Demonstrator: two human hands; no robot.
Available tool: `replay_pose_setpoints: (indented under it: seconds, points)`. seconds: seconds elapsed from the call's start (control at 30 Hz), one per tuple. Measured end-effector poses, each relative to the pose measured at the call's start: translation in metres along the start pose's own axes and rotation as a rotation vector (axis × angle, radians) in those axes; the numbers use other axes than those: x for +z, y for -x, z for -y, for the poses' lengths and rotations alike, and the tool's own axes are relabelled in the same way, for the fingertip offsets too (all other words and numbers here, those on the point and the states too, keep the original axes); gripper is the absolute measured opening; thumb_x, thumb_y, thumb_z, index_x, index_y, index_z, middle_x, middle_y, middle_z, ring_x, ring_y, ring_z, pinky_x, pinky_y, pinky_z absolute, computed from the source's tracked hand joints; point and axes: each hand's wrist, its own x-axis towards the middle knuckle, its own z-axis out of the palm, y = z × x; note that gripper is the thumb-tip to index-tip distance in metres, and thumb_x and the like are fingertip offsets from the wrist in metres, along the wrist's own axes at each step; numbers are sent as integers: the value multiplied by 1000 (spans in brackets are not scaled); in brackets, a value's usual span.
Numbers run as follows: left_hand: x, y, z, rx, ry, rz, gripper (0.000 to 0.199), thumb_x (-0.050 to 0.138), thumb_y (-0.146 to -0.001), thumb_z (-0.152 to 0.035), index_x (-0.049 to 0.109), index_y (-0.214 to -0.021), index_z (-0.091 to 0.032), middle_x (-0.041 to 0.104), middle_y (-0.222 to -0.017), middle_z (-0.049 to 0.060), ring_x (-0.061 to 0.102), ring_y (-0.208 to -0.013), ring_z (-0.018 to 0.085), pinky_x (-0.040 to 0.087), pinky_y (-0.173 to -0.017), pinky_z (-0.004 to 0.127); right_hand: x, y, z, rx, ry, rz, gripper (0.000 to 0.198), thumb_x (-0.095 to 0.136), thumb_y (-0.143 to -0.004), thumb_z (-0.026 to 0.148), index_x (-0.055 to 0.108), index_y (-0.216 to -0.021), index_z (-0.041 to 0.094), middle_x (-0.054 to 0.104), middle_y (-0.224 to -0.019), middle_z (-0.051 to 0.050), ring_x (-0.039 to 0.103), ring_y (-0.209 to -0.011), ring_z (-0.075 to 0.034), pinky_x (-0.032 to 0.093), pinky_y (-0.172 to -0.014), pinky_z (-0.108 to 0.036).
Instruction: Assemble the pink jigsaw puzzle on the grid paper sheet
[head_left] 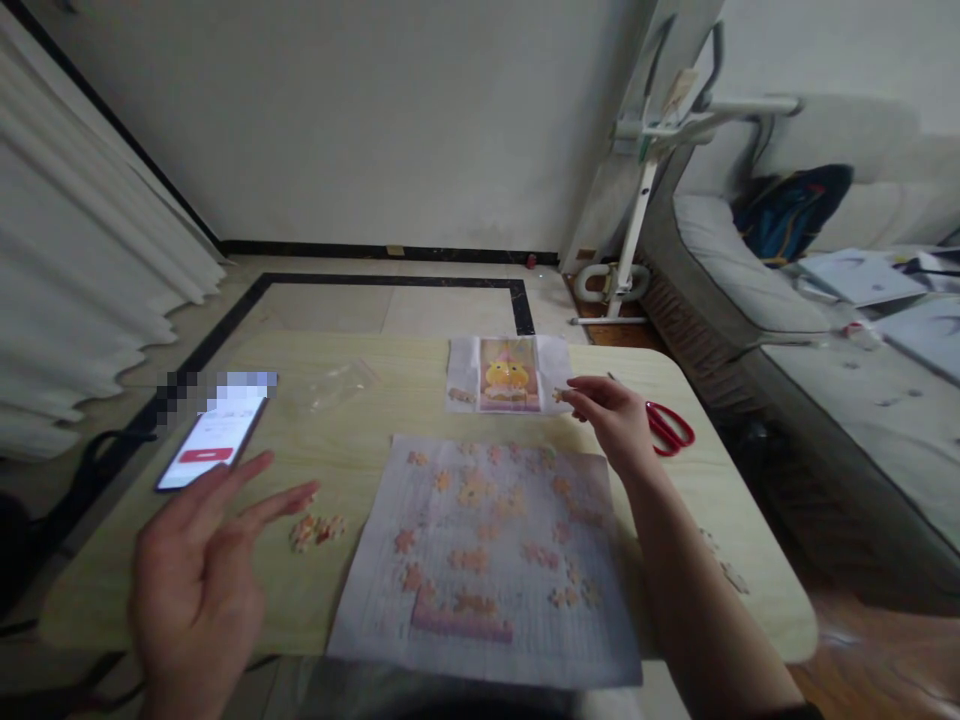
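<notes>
A blue bag (796,215) rests on the sofa (739,275), opposite white curtains (82,240).

Across the lower frame I see a smooth, pale wood-grain tabletop (300,610) bearing a matt white printed-paper sheet (517,585) at bottom centre, a clear, crinkly plastic bag (337,388) left of centre, and glossy, red, plastic-looking scissor handles (691,437) at right.

Saw knobbly orange-pink jigsaw pieces (406,541) on white rectangular paper sheet (525,600), mid-table on pale wood-grain table (409,385) | noted flat rectangular phone (221,430) left of sheet | found red-handled scissors (667,427) behind-right
</notes>
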Motion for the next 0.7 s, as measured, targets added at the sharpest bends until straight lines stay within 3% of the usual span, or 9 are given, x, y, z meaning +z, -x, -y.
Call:
replay_pose_setpoints:
  seconds: [0.13,0.23,0.3,0.47,0.7]
  points:
    - [-1,4,10,75,-48,17,21,48,-92,-31,62,-107,-26,66,-118,3,67,-101,27,48,-102,53,3,0,-1,3,14,5,30,80,-67,41,70,-82,17,69,-62,-1,61,-54,-14,50,-53,-28]
    - [-2,6,23,30,-95,-23,20,49,-90,-32,64,-100,-24,66,-113,5,64,-104,27,49,-100,51,4,2,-1,10,7,28,30,82,-65,42,69,-78,18,69,-62,-1,62,-54,-15,51,-53,-28]
    - [-4,8,32,-19,-55,-66,27,51,-89,-34,59,-111,-22,64,-115,8,62,-105,27,51,-95,47,4,4,0,16,-6,44,29,84,-63,40,70,-76,18,68,-60,0,62,-54,-15,51,-53,-29]
    - [-13,17,53,-7,-141,-101,30,48,-94,-37,57,-115,-18,64,-119,10,60,-112,24,50,-97,38,5,1,-3,23,72,45,25,85,-62,41,74,-78,24,68,-61,-1,63,-54,-17,50,-52,-30]
    - [-23,28,73,-84,-170,7,40,37,-95,-39,57,-122,-18,61,-127,10,55,-121,27,44,-104,41,8,3,0,42,122,25,25,83,-62,41,74,-76,23,66,-59,-1,61,-56,-17,49,-52,-30]
